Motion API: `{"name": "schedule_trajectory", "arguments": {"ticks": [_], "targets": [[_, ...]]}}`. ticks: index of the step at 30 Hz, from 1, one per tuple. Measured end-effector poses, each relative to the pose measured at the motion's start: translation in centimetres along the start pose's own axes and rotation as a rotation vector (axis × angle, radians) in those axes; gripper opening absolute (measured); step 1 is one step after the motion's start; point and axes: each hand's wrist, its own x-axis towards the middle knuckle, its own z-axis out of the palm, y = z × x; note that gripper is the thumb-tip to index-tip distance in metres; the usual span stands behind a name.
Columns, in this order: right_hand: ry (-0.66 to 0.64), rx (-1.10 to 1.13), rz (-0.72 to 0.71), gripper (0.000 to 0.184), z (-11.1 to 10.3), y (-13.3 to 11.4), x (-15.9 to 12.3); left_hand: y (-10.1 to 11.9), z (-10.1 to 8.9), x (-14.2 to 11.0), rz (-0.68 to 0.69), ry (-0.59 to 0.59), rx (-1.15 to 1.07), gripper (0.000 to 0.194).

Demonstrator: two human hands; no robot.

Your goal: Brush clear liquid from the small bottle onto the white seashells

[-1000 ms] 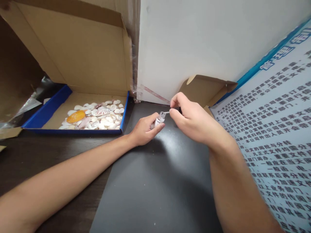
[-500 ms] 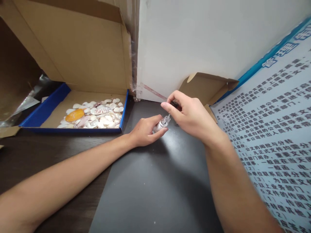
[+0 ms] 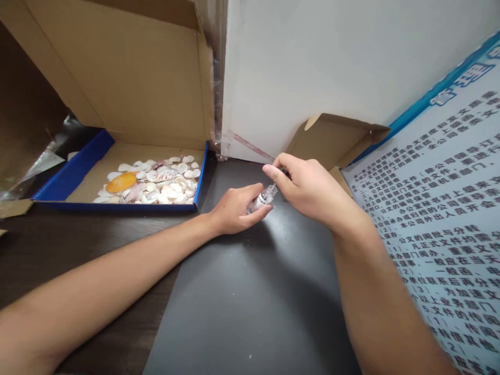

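Observation:
My left hand point(image 3: 240, 209) is closed around a small clear bottle point(image 3: 262, 200) with a printed label, tilted with its open neck towards my right hand. Just above that neck, my right hand point(image 3: 307, 185) pinches a small dark piece point(image 3: 285, 171), which looks like the bottle's cap. A thin stem seems to run from it down to the bottle mouth, though the fingers hide most of it. Both hands are over the dark grey mat point(image 3: 219, 312).
At the left, an open blue cardboard box point(image 3: 117, 207) holds many white seashells point(image 3: 172, 190) and one orange shell point(image 3: 121, 182). A white panel point(image 3: 332, 57) stands behind, with a brown cardboard piece point(image 3: 332, 140) against it. A printed board point(image 3: 441, 208) leans along the right.
The fingers of my right hand have come down slightly over the bottle mouth. My left hand keeps its hold on the bottle. The view has shifted a little.

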Motion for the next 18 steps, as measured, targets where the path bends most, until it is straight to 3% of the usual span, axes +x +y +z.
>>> {"name": "schedule_trajectory", "arguments": {"ticks": [5, 13, 18], "targets": [[-0.103, -0.102, 0.097, 0.044, -0.8, 0.2, -0.4, 0.1, -0.1, 0.0, 0.016, -0.030, 0.028, 0.035], [-0.227, -0.114, 0.136, 0.051, -1.0, 0.8, -0.1, 0.4, -0.2, 0.0, 0.024, -0.079, 0.103, 0.033], [-0.223, -0.071, 0.158, 0.054, -0.9, 1.2, 0.0, 0.4, -0.2, 0.0, 0.015, -0.060, 0.119, 0.032]]}}
